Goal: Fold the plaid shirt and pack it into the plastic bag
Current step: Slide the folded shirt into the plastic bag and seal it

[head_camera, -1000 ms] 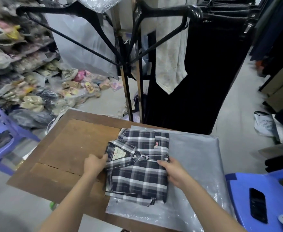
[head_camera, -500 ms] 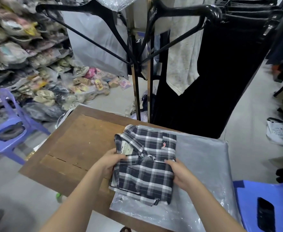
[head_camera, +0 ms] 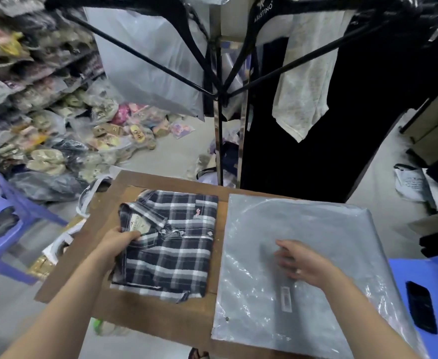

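The folded navy-and-white plaid shirt [head_camera: 171,244] lies on the left half of the brown wooden table [head_camera: 160,317], collar to the left. My left hand [head_camera: 118,242] grips its left edge near the collar label. A flat grey plastic bag [head_camera: 316,229] lies on the right half of the table, beside the shirt and apart from it. My right hand [head_camera: 300,260] rests on top of the bag with its fingers spread, holding nothing.
A black clothes rack [head_camera: 217,99] with hangers and dark garments stands just behind the table. Bagged shoes [head_camera: 57,141] pile up at the left. A purple stool [head_camera: 0,229] is at the left; a blue stool [head_camera: 427,286] with a black phone [head_camera: 421,307] at the right.
The shirt has moved left, off the plastic bag and onto bare table. My right hand has let go of it and now lies on the bag. My left hand still holds the shirt.
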